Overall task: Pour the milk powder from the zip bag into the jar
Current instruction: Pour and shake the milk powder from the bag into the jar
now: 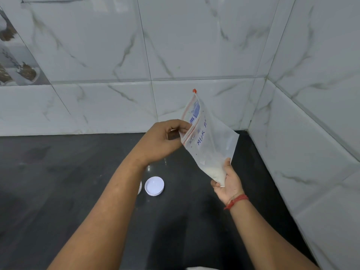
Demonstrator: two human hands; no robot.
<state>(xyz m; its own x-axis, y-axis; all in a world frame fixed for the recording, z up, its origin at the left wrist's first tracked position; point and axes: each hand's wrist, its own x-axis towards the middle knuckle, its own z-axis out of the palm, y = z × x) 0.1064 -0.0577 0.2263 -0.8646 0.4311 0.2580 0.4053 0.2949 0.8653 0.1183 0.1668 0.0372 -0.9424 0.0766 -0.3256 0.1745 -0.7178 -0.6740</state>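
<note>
Left grip (165, 140) pinches zip bag (209, 145) mouth; right grip (227, 184) clamps its bottom corner, powder (215, 173) settled there.

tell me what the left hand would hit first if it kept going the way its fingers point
The left hand points right, and its fingers already pinch the zip bag at its mouth. Going on, it would push into the bag itself, then probably the tiled wall; depth is unclear.

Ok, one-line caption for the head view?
Both hands hold the milk powder zip bag above the counter; white lid lies below.
</note>
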